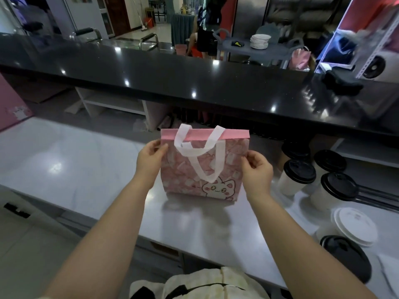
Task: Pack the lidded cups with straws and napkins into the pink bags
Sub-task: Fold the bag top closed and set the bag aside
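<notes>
Cream garment (216,283): nearest, under the forearms.
Left grip (149,160): pinches pink bag (200,171), left edge.
Right grip (257,169): pinches its right edge.
Place: upright on tabletop (86,169).
Advice: pull sides apart evenly, base seated.

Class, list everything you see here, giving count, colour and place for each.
bag: one, pink with white handles, upright mid-counter.
cups: four, white with black lids, right of the bag.
loose lids: white stack, black beside it, near right corner.
counter: one, white, under the bag.
bar top: one, black, behind.
plates: one stack, white, far trolley.
left hand grip: one, pinching the bag's left edge.
right hand grip: one, pinching its right edge.
</notes>
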### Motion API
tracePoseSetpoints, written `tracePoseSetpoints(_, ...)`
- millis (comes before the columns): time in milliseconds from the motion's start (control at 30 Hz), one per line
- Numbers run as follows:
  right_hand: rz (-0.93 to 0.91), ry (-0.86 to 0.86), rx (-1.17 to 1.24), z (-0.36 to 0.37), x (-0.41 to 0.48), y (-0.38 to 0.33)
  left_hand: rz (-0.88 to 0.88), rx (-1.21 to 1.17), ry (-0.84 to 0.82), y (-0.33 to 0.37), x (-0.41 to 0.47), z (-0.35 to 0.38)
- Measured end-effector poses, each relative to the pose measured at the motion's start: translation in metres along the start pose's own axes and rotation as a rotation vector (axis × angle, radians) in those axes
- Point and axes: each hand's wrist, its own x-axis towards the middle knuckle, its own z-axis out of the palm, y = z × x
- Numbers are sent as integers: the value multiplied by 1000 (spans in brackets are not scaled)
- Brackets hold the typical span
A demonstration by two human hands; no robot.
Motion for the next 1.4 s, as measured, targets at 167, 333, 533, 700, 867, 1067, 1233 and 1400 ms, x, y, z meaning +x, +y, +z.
tracePoseSetpoints(167,118,-66,58,-9,0,27,4,-16,-59,-16,-32,-5)
tracePoseSetpoints(333,218,-86,49,-8,-12,51,-18,-9,42,-34,-41,-8)
tracePoseSetpoints(533,220,-26,-7,0,-6,51,-43,-19,2,-38,-36,-10)
tracePoseSetpoints(700,239,-69,27,-13,-7,61,-42,43,-70,-54,-41,-24)
tracePoseSetpoints(867,310,-102,-29,-29,-18,81,-120,105,-12,-82,-54,-28)
tracePoseSetpoints(1067,396,-146,48,-29,-6,79,-121,12,-17,-79,-48,-19)
tracePoseSetpoints(1233,388,-170,-12,-31,-5,82,-137,37,-6,-87,-50,-20)
tracePoseSetpoints(1400,452,-185,-127,-31,-12,93,-159,152,-13,-103,-61,-21)
